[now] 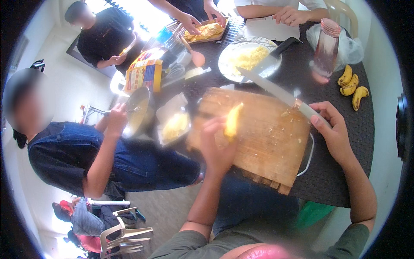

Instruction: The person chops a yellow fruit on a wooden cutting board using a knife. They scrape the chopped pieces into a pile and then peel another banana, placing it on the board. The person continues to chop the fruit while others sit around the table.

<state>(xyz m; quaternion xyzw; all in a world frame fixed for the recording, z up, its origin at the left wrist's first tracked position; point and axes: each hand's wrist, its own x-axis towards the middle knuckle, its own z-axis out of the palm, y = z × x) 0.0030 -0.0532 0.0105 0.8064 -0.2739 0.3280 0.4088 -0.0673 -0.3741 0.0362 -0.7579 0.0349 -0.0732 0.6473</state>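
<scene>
Over the wooden cutting board (pixel 268 136), my left hand (pixel 217 145) grips a small yellow banana (pixel 233 121), blurred and standing tip-up between the fingers. My right hand (pixel 333 132) is closed around the pale handle of a kitchen knife (pixel 275 89). Its blade slants up and left, past the board's far edge towards a plate. Small pale crumbs are scattered on the board. Several small spotted bananas (pixel 349 84) lie on the woven dark table (pixel 333 174) beyond my right hand.
A white plate (pixel 231 69) with mashed yellow food carries a second knife (pixel 275 56). A pink-tinted jar (pixel 327 48) stands far right. At left, a person whisks in a metal bowl (pixel 150 106) beside a paper-lined container (pixel 176 126). Another person's hands touch a food tray (pixel 210 32). A yellow box (pixel 144 74) stands nearby.
</scene>
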